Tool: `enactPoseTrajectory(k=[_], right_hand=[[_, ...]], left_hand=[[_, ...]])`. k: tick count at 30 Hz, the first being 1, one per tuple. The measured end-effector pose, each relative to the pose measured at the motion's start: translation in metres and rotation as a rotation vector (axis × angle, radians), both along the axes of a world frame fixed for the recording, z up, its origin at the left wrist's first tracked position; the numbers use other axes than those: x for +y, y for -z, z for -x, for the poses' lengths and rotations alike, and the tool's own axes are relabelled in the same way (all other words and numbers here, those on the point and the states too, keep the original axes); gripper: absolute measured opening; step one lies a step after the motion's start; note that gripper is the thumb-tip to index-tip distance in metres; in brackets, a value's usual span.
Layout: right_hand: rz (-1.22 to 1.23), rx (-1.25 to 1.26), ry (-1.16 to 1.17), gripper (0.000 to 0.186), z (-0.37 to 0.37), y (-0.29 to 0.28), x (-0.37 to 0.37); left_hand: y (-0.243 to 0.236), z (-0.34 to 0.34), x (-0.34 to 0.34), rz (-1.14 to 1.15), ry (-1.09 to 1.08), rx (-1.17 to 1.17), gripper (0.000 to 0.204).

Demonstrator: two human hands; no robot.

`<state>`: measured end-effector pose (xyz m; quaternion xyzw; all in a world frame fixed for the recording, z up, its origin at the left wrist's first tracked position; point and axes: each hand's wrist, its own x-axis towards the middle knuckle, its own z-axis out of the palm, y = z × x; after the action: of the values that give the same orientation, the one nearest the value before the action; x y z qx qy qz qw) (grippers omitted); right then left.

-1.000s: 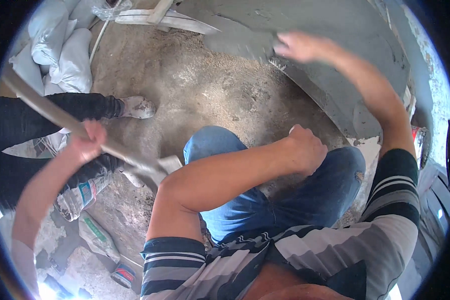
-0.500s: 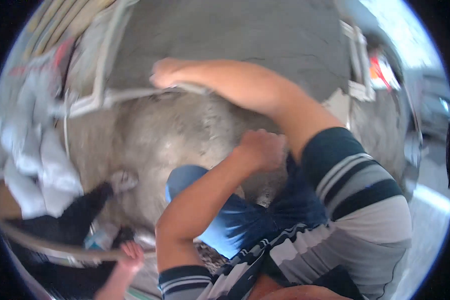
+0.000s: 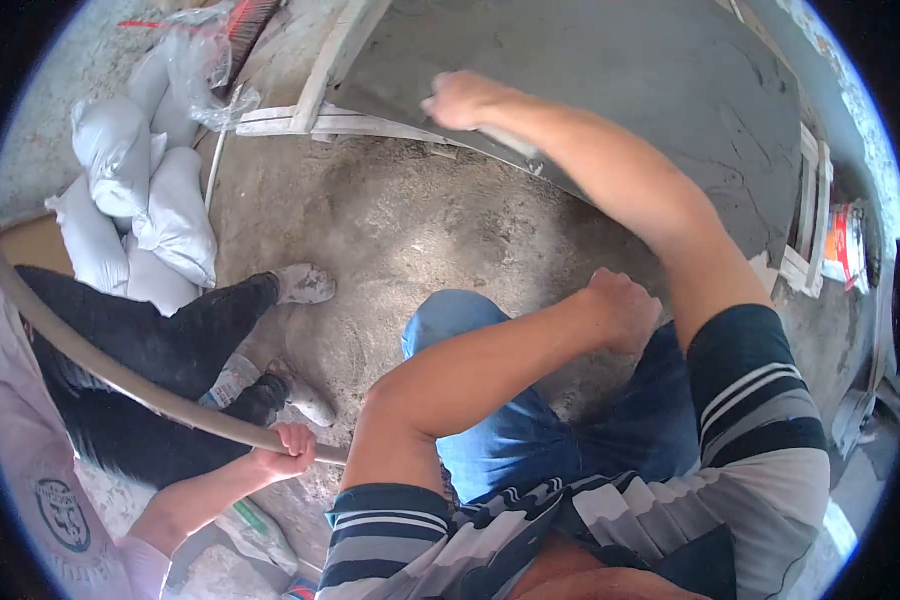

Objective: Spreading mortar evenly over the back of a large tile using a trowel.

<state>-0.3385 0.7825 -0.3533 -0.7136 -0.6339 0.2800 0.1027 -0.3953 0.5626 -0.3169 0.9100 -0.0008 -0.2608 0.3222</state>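
My right hand [image 3: 460, 100] is closed over the near left edge of a slab of smooth grey mortar [image 3: 590, 70]. A flat, pale-edged tool like a trowel [image 3: 510, 141] shows beneath that wrist, lying along the slab's edge. Its handle is hidden by my fingers. White wooden strips [image 3: 345, 122] border the slab at its left corner. Nearer to me, my left hand [image 3: 625, 310] is a fist above my right leg, apart from the slab. Whatever it may hold is hidden.
At left a co-worker's hand [image 3: 288, 452] grips a long wooden pole [image 3: 140, 390] close to my left arm. White sacks [image 3: 115, 160] are piled beyond, near a red-bristled broom [image 3: 250, 30]. A white and orange bucket [image 3: 845, 245] stands at the right.
My view has swung left, so the scene sits further right and the co-worker shows more fully. My right hand stays at the slab's near edge; my left fist stays over my leg.
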Motion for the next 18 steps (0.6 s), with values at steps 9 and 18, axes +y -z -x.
enactPoseTrajectory(k=[9, 18], right_hand=[[-0.022, -0.154, 0.278, 0.026, -0.084, 0.008, -0.025], [0.217, -0.349, 0.802, 0.031, -0.291, 0.026, -0.235]], left_hand=[[-0.013, 0.000, 0.009, 0.038, -0.116, -0.047, 0.042], [-0.009, -0.020, -0.002, -0.039, 0.028, -0.029, 0.033]])
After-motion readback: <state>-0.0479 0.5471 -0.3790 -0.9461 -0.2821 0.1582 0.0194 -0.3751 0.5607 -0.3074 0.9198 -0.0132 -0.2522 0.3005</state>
